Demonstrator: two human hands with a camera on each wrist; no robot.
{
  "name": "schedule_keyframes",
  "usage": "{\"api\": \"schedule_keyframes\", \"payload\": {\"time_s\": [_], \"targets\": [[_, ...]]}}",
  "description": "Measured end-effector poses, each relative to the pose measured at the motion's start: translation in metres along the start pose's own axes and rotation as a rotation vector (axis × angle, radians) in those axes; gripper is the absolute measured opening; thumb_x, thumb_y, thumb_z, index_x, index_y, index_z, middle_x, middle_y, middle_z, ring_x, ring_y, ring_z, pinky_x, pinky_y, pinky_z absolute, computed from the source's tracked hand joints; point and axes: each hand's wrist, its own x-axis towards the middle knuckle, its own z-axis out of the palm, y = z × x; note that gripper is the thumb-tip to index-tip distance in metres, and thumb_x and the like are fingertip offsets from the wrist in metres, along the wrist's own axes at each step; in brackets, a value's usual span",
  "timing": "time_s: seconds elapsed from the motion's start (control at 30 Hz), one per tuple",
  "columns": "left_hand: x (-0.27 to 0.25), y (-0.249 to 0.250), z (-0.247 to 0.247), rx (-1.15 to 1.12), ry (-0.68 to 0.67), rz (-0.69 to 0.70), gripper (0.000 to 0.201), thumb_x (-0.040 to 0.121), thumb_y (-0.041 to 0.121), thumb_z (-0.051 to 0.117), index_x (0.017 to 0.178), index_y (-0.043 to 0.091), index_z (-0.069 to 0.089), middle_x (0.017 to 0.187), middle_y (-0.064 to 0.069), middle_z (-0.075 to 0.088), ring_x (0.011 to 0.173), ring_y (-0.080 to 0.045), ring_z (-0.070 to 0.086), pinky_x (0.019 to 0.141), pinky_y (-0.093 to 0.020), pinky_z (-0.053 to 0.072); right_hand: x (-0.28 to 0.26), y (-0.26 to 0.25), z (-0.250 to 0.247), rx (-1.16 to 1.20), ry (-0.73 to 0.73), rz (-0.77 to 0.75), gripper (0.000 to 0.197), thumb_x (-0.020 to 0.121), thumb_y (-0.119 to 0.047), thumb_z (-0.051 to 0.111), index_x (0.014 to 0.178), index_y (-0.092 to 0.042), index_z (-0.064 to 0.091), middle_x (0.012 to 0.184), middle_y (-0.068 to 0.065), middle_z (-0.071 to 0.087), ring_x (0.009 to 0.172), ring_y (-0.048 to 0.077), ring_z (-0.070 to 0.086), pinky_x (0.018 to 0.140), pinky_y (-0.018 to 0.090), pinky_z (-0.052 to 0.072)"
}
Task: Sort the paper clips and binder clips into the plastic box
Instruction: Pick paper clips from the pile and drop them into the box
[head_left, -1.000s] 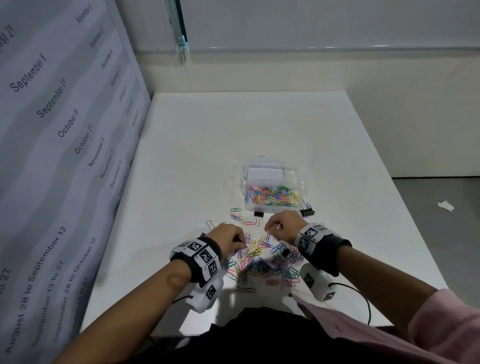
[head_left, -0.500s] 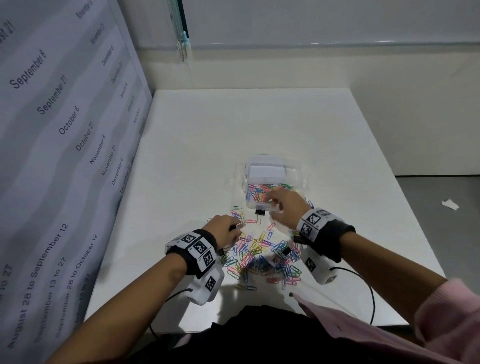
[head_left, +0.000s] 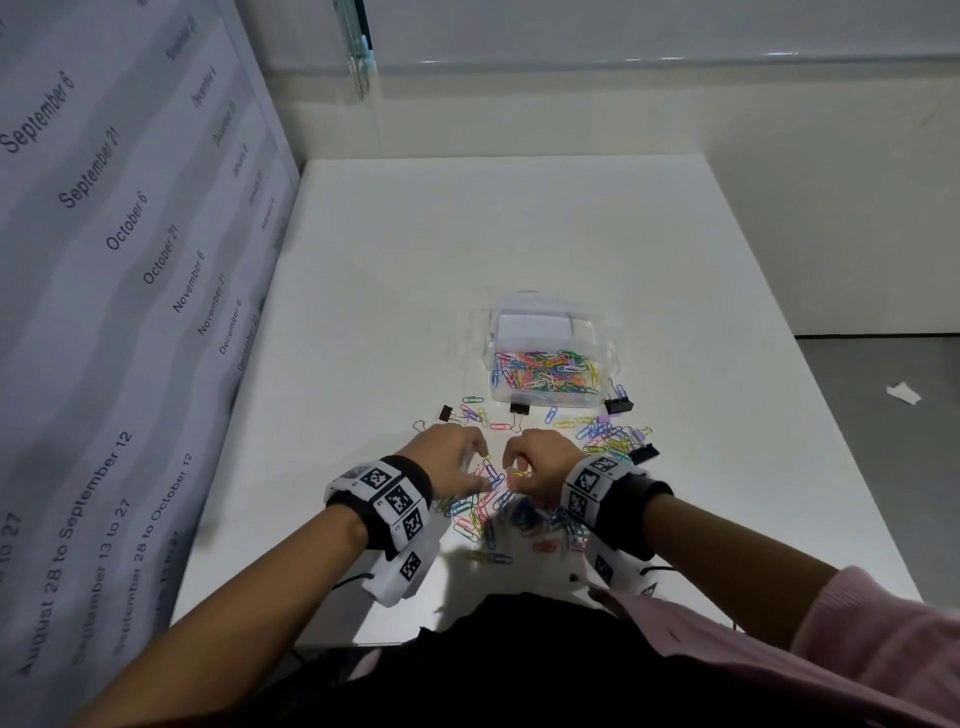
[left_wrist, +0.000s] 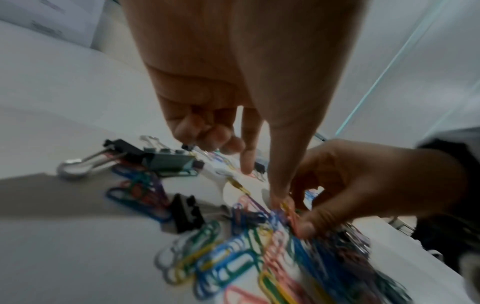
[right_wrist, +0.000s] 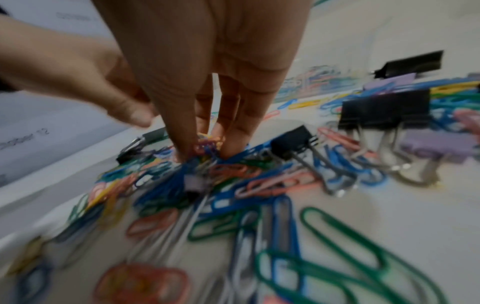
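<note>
Right grip: my right hand (head_left: 540, 460) has thumb and fingertips (right_wrist: 182, 144) pressed together on a small tangle of coloured wire paper clips (right_wrist: 205, 144), tips down in the heap.
Left grip: my left hand (head_left: 457, 457) is just beside the right. Thumb and forefinger point down at the same heap and the other fingers are curled. Cannot tell whether it holds anything.
Heap: under and behind both hands, on the white table (head_left: 467, 234).
Box: the clear plastic box (head_left: 492, 338) stands beyond my fingertips, apart from the heap. Its near part already holds paper clips.
Binder clips: black metal binder clips (head_left: 618, 404) lie loose. One is just right of my pinch, and a smaller one touches the tangle.
Risk 1: the clips interlock, so a lift may drag a chain that sheds before it reaches the box.
Risk 2: the small binder clip could ride up with the tangle and land among the paper clips, a mis-sort.
Risk 3: two hands on one spot could pull against each other and scatter clips toward the near table edge.
</note>
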Motion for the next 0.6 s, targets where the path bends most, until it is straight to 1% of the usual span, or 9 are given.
{"api": "schedule_keyframes", "payload": {"time_s": [0.1,0.17,0.23,0.3,0.37,0.43,0.47,0.53,0.6], "targets": [[0.001,0.006,0.012,0.063,-0.034,0.031,0.061,0.069,0.038,0.077,0.120,0.017,0.051,0.104,-0.002,0.049,0.094,-0.020,0.055,0.084,-0.034,0.048,-0.001,0.007,-0.009,0.057,0.071,0.025,0.023,0.079,-0.009,0.060,0.101,-0.011,0.065,0.099,0.005,0.069,0.082,0.016,0.055,0.071,0.021,0.037],[0.002,0.007,0.020,0.094,-0.035,0.039,0.063,0.069,0.033,0.077,0.122,0.016,0.047,0.114,-0.003,0.045,0.099,-0.022,0.054,0.088,-0.035,0.049,-0.002,0.012,-0.013,0.089,0.134,0.056,0.024,0.078,-0.004,0.053,0.094,-0.011,0.070,0.099,0.006,0.072,0.083,0.016,0.060,0.072,0.019,0.040],[0.004,0.007,0.025,0.089,-0.003,0.047,0.051,0.073,0.025,0.075,0.117,0.014,0.050,0.115,-0.005,0.045,0.096,-0.023,0.055,0.086,-0.033,0.050,-0.004,0.016,-0.019,0.101,0.166,0.079,0.028,0.077,-0.002,0.049,0.087,-0.010,0.073,0.097,0.006,0.074,0.089,0.019,0.065,0.073,0.018,0.043],[0.005,0.008,0.027,0.070,0.032,0.052,0.036,0.078,0.019,0.070,0.110,0.012,0.055,0.113,-0.006,0.047,0.094,-0.024,0.057,0.084,-0.031,0.049,-0.006,0.020,-0.027,0.131,0.171,0.088,0.025,0.077,-0.001,0.052,0.085,-0.007,0.075,0.094,0.008,0.075,0.088,0.017,0.066,0.073,0.017,0.045],[0.008,0.008,0.027,0.072,0.040,0.049,0.023,0.083,0.015,0.065,0.105,0.011,0.058,0.110,-0.009,0.052,0.094,-0.024,0.057,0.081,-0.028,0.046,-0.007,0.022,-0.038,0.155,0.191,0.078,0.021,0.077,-0.001,0.056,0.084,-0.006,0.075,0.090,0.010,0.075,0.073,0.010,0.064,0.063,0.011,0.045],[0.010,0.007,0.024,0.084,0.033,0.045,0.017,0.084,0.012,0.062,0.101,0.009,0.060,0.107,-0.010,0.058,0.094,-0.024,0.058,0.077,-0.026,0.042,-0.006,0.024,-0.048,0.180,0.240,0.076,0.022,0.077,0.000,0.055,0.082,-0.007,0.075,0.087,0.009,0.075,0.059,0.001,0.056,0.047,-0.001,0.039],[0.011,0.007,0.023,0.081,0.031,0.041,0.015,0.084,0.011,0.061,0.099,0.009,0.061,0.105,-0.011,0.061,0.093,-0.025,0.059,0.076,-0.026,0.042,-0.005,0.025,-0.054,0.189,0.276,0.079,0.023,0.076,0.001,0.054,0.081,-0.008,0.074,0.086,0.009,0.075,0.055,-0.001,0.053,0.042,-0.002,0.038],[0.013,0.007,0.020,0.076,0.028,0.028,0.014,0.084,0.010,0.060,0.098,0.009,0.062,0.102,-0.011,0.065,0.093,-0.025,0.061,0.078,-0.028,0.045,-0.002,0.026,-0.066,0.192,0.343,0.090,0.026,0.077,0.001,0.051,0.081,-0.010,0.074,0.083,0.009,0.074,0.052,0.001,0.051,0.042,-0.003,0.037],[0.016,0.005,0.018,0.078,0.021,0.013,0.014,0.084,0.010,0.060,0.098,0.010,0.063,0.102,-0.010,0.067,0.095,-0.025,0.062,0.082,-0.031,0.047,0.000,0.027,-0.078,0.219,0.399,0.111,0.023,0.078,0.000,0.054,0.083,-0.011,0.074,0.083,0.008,0.074,0.055,0.006,0.055,0.053,0.001,0.045]]}}
